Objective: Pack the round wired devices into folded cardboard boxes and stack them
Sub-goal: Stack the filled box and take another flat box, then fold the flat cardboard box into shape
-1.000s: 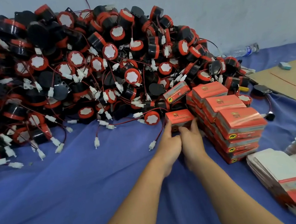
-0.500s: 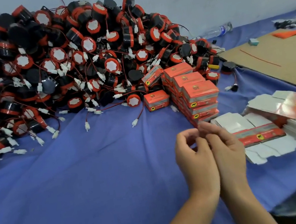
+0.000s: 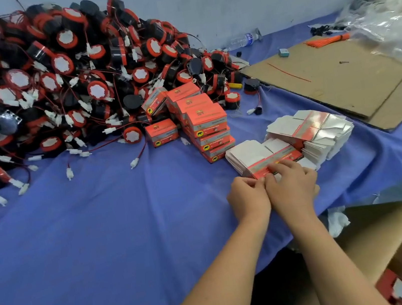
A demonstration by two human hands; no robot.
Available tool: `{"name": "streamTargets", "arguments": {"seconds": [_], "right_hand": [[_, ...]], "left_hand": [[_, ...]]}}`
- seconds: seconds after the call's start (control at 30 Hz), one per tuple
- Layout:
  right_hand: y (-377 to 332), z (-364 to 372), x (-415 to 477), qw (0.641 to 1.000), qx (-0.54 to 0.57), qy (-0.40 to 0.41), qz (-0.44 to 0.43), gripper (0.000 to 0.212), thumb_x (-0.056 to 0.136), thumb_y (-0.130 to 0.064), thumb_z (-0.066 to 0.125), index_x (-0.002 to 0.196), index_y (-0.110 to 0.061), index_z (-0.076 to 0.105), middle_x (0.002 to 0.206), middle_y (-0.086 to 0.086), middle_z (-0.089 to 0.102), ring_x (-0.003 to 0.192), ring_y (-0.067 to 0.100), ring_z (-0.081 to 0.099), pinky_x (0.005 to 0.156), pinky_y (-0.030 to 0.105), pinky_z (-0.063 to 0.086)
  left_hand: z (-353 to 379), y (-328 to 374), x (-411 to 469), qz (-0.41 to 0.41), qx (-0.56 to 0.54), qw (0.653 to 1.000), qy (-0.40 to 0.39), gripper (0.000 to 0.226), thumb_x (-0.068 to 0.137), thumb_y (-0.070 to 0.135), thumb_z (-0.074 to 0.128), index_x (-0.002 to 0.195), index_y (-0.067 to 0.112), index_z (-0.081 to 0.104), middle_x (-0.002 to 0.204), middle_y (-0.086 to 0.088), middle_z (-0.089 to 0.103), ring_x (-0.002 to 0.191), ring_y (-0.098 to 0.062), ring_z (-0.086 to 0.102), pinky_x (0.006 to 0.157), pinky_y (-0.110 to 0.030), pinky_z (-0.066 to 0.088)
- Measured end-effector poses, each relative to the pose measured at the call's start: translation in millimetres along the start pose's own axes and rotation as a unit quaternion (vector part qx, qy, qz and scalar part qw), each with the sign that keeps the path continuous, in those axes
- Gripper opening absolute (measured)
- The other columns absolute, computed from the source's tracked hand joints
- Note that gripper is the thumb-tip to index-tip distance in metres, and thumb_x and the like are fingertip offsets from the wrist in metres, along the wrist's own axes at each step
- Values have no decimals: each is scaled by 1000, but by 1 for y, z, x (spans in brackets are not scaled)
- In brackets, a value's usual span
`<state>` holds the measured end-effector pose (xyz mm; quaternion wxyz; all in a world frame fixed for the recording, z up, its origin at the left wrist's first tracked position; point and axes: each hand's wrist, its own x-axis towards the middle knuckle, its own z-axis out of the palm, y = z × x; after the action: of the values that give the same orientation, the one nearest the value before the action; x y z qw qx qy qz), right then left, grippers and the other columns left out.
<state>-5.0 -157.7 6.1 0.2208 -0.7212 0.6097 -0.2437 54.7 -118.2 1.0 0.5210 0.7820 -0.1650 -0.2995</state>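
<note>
A big heap of round black-and-red wired devices (image 3: 53, 91) covers the back left of the blue cloth. Packed orange boxes stand in a stack (image 3: 207, 125), with a single packed box (image 3: 162, 132) just left of it. A pile of flat unfolded box blanks (image 3: 255, 154) lies near the cloth's right edge, and a second pile (image 3: 315, 131) sits behind it. My left hand (image 3: 247, 196) and my right hand (image 3: 292, 185) are side by side at the near edge of the front pile, their fingertips pinching the top flat blank (image 3: 275, 161).
A brown cardboard sheet (image 3: 335, 78) lies at the right back, with orange ties (image 3: 327, 40) and a small teal block on it. A water bottle (image 3: 242, 40) lies by the wall. Clear plastic bags (image 3: 394, 13) fill the far right. An open carton (image 3: 398, 239) stands below the table edge.
My hands left the single packed box beside the stack, drew back empty, then moved right to the flat blanks and took hold of the top one. The view swung right.
</note>
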Motion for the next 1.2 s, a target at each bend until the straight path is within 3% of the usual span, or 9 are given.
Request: {"name": "streamTargets", "arguments": {"seconds": [0.3,0.53,0.63,0.7,0.77,0.83,0.9,1.03,1.2], "right_hand": [[3,-1,5,1000,-9,-12,-7,32,99,-32,57,128,-33,69,152,-11,49,136,26,31,106,47,30],[6,-16,-4,997,55,53,-10,40,96,-29,62,136,-29,63,153,1,49,142,32,32,110,56,33],[6,-26,-6,997,61,47,-13,50,98,-39,61,146,-29,54,152,4,49,143,31,35,112,57,32],[3,-35,-12,992,117,6,-46,47,96,-44,64,141,-35,56,140,-8,57,135,22,46,106,49,39],[-7,-44,-25,975,199,-37,-95,39,90,-40,75,124,-48,58,120,-24,60,116,3,54,99,31,44],[-21,-48,-39,965,206,-55,-155,47,81,-36,84,111,-57,54,110,-31,59,105,-6,54,94,20,42],[-37,-44,-55,959,191,-74,-197,53,76,-38,87,113,-53,53,110,-29,59,108,0,55,93,24,44],[-66,-28,-89,949,158,-128,-239,73,75,-43,87,140,-32,56,122,-14,65,117,11,59,97,36,50],[-98,-4,-146,918,187,-211,-279,48,79,-46,82,122,-40,60,107,-22,71,100,0,65,87,31,54]], "left_hand": [[6,0,7,-23,-43,999,16,11,93,23,66,96,13,71,97,1,74,95,-18,68,83,-34,56],[-13,1,5,-47,-130,990,-6,18,96,18,59,83,12,70,87,-2,73,70,-15,55,56,-24,43],[-36,4,-5,-22,-193,980,-32,15,101,18,60,101,8,70,99,-7,75,85,-22,66,74,-36,57],[-57,4,-15,17,-227,973,-21,11,102,17,61,105,11,69,101,-7,77,96,-25,71,86,-38,59],[-82,0,-26,74,-245,967,-7,11,102,16,61,111,19,67,96,-6,78,89,-17,72,82,-30,59],[-107,-5,-37,131,-237,963,10,27,103,13,59,121,32,65,93,-8,77,83,-9,69,79,-25,56],[-131,-11,-47,176,-219,959,50,37,104,10,57,124,39,65,97,-8,76,83,-8,66,78,-23,54],[-182,-31,-71,212,-178,953,124,38,101,12,62,126,39,66,102,14,76,92,0,68,79,-13,52],[-231,-73,-100,181,-145,953,194,46,93,17,74,135,32,63,121,14,73,109,-3,68,87,-17,54]]}}
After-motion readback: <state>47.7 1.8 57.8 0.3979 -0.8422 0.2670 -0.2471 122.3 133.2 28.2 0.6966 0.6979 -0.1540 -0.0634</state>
